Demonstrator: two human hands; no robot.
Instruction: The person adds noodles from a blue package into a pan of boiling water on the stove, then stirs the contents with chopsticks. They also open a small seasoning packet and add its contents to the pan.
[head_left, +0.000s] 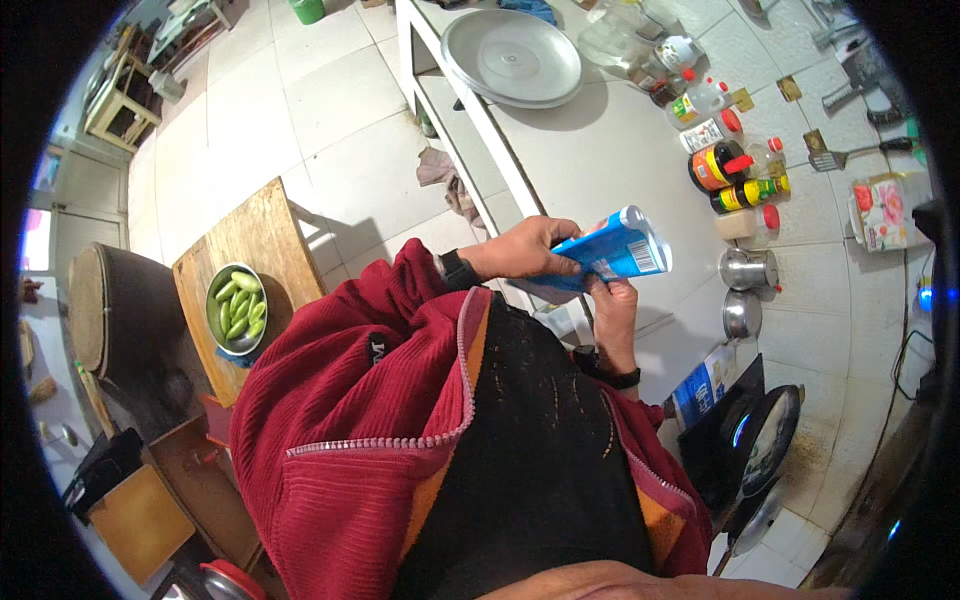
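My left hand (525, 246) grips a blue plastic packet (611, 251) by its near left side, thumb on top. From below, my right hand (616, 307) pinches the packet's lower edge. A printed code and white ends show on the packet, which is held tilted in front of my chest; its contents are hidden. Beneath and beyond it lies the white tiled counter (607, 157). A dark band circles each wrist below the red sleeves.
A large round metal tray (511, 56) lies on the counter. Sauce bottles (716, 165), metal pots (748, 268) and a black pan (772, 439) line its right side. At left, a wooden table (232, 217) holds a metal bowl (247, 343) of green vegetables (238, 311). A cloth (450, 180) hangs by the counter's edge.
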